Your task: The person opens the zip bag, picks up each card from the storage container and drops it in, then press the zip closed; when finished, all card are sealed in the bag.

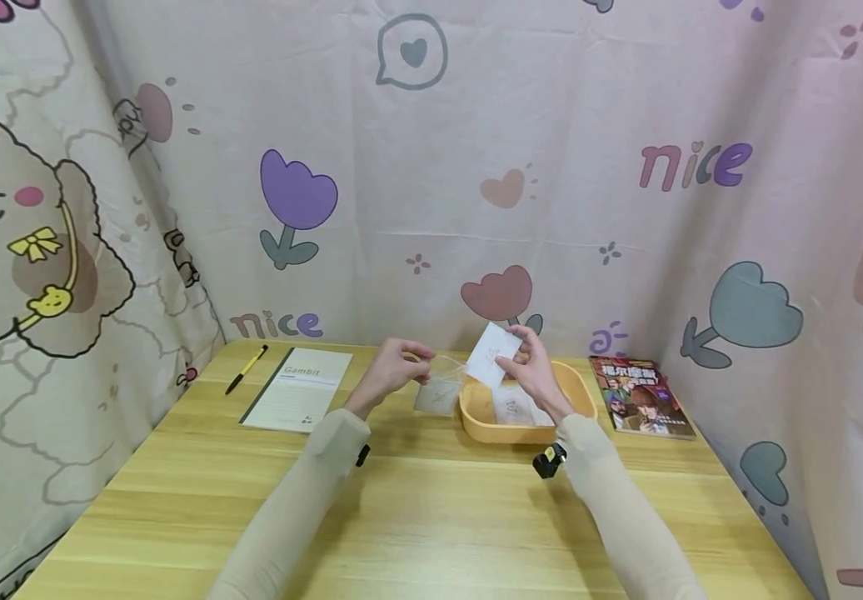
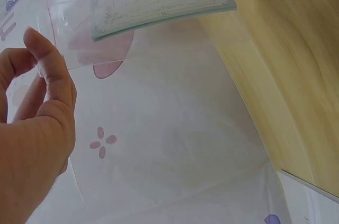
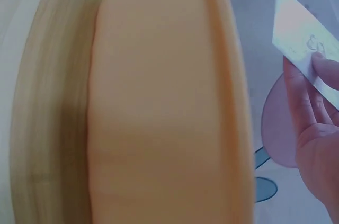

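My left hand [image 1: 399, 367] pinches the edge of a clear plastic sleeve [image 2: 79, 38] between thumb and fingers. My right hand [image 1: 535, 373] grips a white card [image 1: 493, 356] with a small faint print, thumb on its face, raised over the basket. The sleeve reaches across toward this card; whether they touch I cannot tell. Below the sleeve lies a pale butterfly-printed card or stack [image 1: 437, 397] with a greenish edge, left of the basket. The yellow-orange basket [image 1: 508, 433] holds more white printed cards [image 1: 516, 406], partly hidden by my right hand.
A notebook [image 1: 299, 390] marked "Gambit" lies at the left, with a yellow and black pen [image 1: 247, 369] beyond it. A colourful magazine [image 1: 642, 397] lies right of the basket. Behind the wooden table [image 1: 446, 517] hangs a printed curtain [image 1: 401, 167].
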A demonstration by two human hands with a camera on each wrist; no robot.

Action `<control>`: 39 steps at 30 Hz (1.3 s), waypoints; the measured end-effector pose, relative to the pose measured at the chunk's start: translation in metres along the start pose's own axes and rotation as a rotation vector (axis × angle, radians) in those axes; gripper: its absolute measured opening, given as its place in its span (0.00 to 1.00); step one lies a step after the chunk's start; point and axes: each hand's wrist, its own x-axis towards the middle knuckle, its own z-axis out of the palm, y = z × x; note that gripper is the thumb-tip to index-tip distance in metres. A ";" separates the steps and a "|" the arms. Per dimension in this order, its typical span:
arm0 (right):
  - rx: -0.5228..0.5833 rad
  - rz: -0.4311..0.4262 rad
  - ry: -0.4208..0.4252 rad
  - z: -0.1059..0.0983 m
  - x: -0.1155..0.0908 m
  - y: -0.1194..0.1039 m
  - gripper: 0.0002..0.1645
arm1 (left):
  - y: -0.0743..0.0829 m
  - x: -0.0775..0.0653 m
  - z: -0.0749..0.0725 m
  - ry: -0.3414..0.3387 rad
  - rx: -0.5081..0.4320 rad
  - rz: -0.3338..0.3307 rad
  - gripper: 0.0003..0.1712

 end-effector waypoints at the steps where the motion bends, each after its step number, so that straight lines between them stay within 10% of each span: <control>1: 0.010 -0.010 0.009 0.001 0.000 -0.002 0.35 | 0.001 0.000 0.000 0.001 0.001 -0.001 0.12; 23: 0.316 -0.179 0.076 0.035 0.000 -0.044 0.35 | 0.003 -0.002 0.000 -0.015 -0.014 0.015 0.13; 39: -0.030 -0.261 -0.046 0.050 -0.017 -0.066 0.26 | 0.004 -0.002 0.002 -0.003 -0.026 0.009 0.14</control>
